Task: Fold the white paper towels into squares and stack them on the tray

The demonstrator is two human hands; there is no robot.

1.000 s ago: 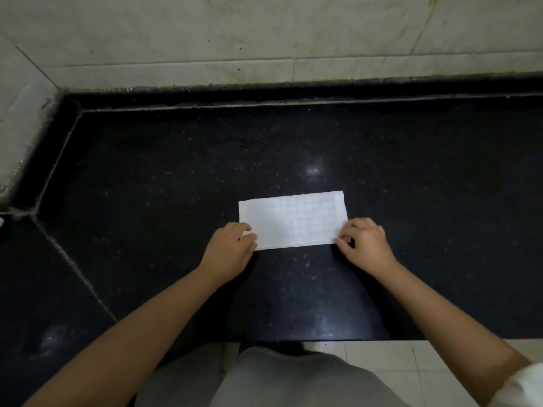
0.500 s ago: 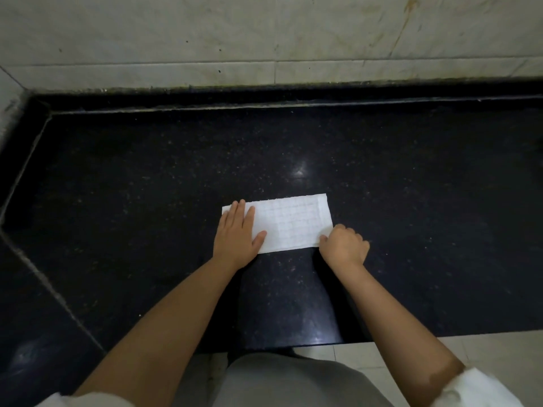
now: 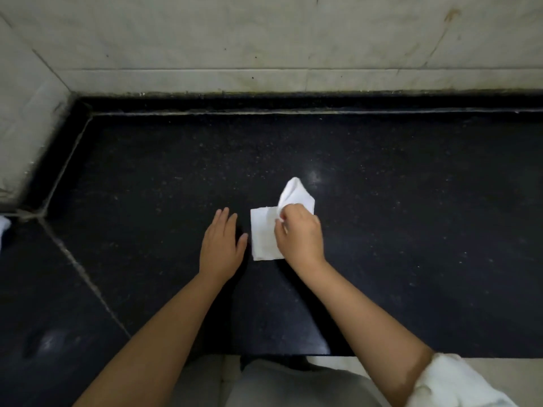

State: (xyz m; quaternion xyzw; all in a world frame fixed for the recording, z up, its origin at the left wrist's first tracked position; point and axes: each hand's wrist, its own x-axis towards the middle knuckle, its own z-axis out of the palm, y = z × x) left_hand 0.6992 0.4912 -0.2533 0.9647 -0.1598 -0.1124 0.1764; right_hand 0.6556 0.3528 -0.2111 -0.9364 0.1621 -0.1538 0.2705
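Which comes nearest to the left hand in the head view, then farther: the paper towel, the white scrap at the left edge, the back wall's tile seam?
From the left hand:
1. Paper towel, just to its right, not touching it; the right hand pinches it.
2. Back wall's tile seam, straight ahead above the counter.
3. White scrap, far left at the frame edge.

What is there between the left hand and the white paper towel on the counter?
Only a narrow strip of bare black counter, seen in the head view. The left hand lies flat beside the paper towel, apparently not touching it.
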